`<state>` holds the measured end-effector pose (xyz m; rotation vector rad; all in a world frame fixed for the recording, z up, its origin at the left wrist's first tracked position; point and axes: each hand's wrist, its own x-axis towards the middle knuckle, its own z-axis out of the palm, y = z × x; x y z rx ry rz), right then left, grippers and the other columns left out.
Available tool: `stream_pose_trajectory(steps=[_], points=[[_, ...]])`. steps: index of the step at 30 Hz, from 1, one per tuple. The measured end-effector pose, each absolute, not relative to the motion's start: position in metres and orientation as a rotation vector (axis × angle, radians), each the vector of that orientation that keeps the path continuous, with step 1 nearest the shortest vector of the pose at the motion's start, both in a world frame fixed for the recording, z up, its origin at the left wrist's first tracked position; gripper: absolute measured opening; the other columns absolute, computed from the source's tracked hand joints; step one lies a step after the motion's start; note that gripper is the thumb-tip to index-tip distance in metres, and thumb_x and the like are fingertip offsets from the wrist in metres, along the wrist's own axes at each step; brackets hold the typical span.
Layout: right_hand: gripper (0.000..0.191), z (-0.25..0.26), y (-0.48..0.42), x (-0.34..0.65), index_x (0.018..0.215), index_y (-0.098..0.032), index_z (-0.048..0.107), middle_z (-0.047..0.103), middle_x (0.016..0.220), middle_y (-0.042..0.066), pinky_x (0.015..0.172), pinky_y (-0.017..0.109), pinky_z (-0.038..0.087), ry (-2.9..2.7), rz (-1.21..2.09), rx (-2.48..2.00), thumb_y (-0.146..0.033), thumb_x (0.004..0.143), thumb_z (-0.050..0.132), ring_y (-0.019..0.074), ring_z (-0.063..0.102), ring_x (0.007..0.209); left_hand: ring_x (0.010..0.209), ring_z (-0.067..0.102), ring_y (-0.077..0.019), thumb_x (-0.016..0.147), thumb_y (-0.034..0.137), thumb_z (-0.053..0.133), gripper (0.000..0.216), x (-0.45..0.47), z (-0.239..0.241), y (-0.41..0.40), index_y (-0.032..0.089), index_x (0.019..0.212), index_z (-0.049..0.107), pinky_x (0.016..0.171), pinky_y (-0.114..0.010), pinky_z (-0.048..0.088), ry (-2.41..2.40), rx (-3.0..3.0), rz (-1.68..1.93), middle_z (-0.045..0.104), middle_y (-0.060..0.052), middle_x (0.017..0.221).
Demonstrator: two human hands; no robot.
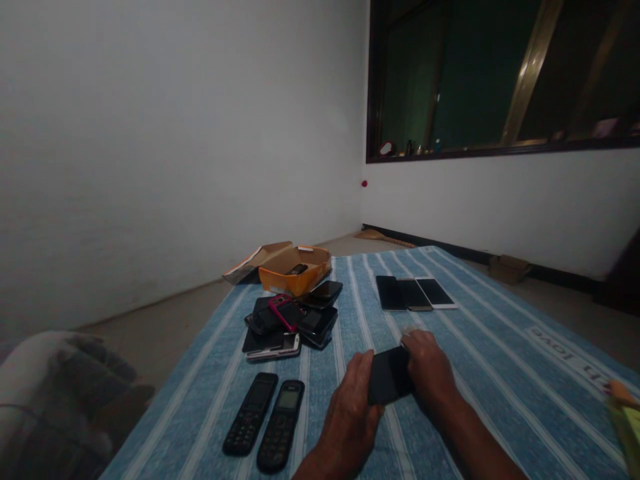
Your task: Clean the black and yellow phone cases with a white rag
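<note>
A dark smartphone [389, 375] is held between both hands above the striped cloth. My left hand [353, 407] grips its left edge, fingers closed along the side. My right hand [429, 365] wraps round the right end, its fingers curled at the top corner and partly hidden. To the left, two black keypad phones, one [251, 413] beside the other [281, 425], lie side by side. Farther off is a heap of mixed phones [270, 325], among them a pink-framed phone [287, 311]. Three smartphones [414, 294] lie in a row beyond my right hand.
An orange cardboard box [287, 281] with its lid open stands behind the heap, a small phone [299, 269] inside. The blue striped cloth [200, 400] covers the surface. A yellow-green item [625, 427] is at the right edge. White walls and a dark window [480, 73] lie beyond.
</note>
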<state>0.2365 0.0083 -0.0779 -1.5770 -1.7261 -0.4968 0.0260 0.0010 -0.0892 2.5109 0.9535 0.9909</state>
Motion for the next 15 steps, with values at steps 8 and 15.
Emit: stream_pose_trajectory(steps=[8, 15], points=[[0.037, -0.072, 0.003, 0.193, 0.094, -0.018, 0.064, 0.066, 0.101, 0.009, 0.091, 0.040, 0.047, -1.853, -0.452, -1.436, 0.007, 0.075, 0.045, 0.0260, 0.055, 0.100, 0.140, 0.036, -0.0336, 0.078, 0.002, 0.048, 0.086, 0.024, -0.090, 0.006, 0.023, 0.152, 0.011, 0.107, -0.054, 0.043, 0.923, 2.517, 1.016, 0.036, -0.020, 0.150], [0.030, -0.068, 0.005, 0.195, 0.093, -0.016, 0.068, 0.068, 0.100, 0.010, 0.091, 0.037, 0.046, -1.886, -0.366, -1.441, 0.003, 0.080, 0.048, 0.0262, 0.056, 0.100, 0.140, 0.034, -0.0345, 0.077, 0.000, 0.047, 0.089, 0.025, -0.092, 0.005, 0.022, 0.152, 0.007, 0.107, -0.056, 0.042, 0.935, 2.549, 1.002, 0.031, -0.021, 0.152]])
